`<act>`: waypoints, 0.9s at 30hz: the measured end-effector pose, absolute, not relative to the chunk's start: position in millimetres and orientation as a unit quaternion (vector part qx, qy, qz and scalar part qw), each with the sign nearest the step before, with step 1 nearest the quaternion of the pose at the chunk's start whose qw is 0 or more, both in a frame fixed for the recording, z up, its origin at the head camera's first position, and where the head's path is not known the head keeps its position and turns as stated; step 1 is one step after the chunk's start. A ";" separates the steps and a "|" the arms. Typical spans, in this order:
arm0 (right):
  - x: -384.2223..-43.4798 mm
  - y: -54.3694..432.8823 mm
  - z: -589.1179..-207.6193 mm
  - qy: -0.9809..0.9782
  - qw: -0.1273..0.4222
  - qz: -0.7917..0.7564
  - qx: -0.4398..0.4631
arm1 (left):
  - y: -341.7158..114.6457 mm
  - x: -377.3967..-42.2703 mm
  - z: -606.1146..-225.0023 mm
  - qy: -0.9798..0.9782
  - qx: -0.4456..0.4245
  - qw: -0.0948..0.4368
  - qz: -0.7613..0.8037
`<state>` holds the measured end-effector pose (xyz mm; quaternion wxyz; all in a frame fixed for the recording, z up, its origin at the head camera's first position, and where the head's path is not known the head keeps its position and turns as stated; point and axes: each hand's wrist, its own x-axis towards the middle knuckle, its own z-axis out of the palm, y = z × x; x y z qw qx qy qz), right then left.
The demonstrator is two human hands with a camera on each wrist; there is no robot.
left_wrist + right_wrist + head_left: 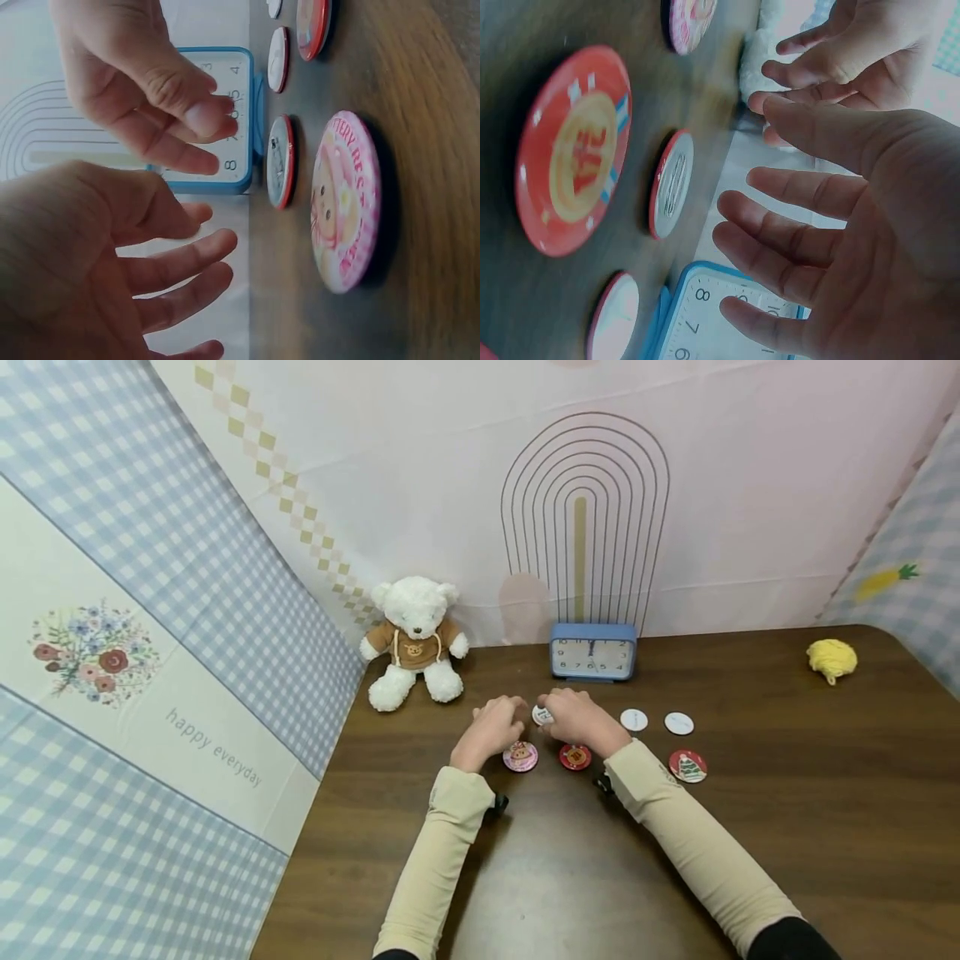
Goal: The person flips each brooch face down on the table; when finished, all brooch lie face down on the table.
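My left hand [492, 729] and right hand [581, 718] hover close together over the table, fingers spread and loosely bent, holding nothing. Below them, a round button badge [673, 184] lies face down with its metal pin showing; the right hand partly covers it in the head view. Nearest the left hand is a pink button badge [346, 202] with a cartoon face, lying face up. Under the right hand's wrist side sits a red badge [574, 150] with a yellow centre, also face up. Both wrist views show a gap between fingers and badges.
Two more white-backed badges, one [633, 720] beside another [678, 723], lie to the right, with a Christmas tree badge [687, 766] in front. A blue clock [592, 652], a white teddy bear [415, 643] and a yellow yarn-like bundle [832, 660] stand along the back.
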<state>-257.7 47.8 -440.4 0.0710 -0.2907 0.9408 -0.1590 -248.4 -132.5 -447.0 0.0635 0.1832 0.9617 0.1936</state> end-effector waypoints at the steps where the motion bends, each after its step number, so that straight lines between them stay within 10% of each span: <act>1: -255.9 46.5 -440.7 0.940 0.067 -0.158 -0.294 | -134.2 -245.9 -446.4 0.962 0.184 0.070 0.191; 27: -237.0 20.6 -473.7 0.938 0.064 -0.157 -0.304 | -152.6 -218.2 -463.1 0.962 0.174 0.111 0.181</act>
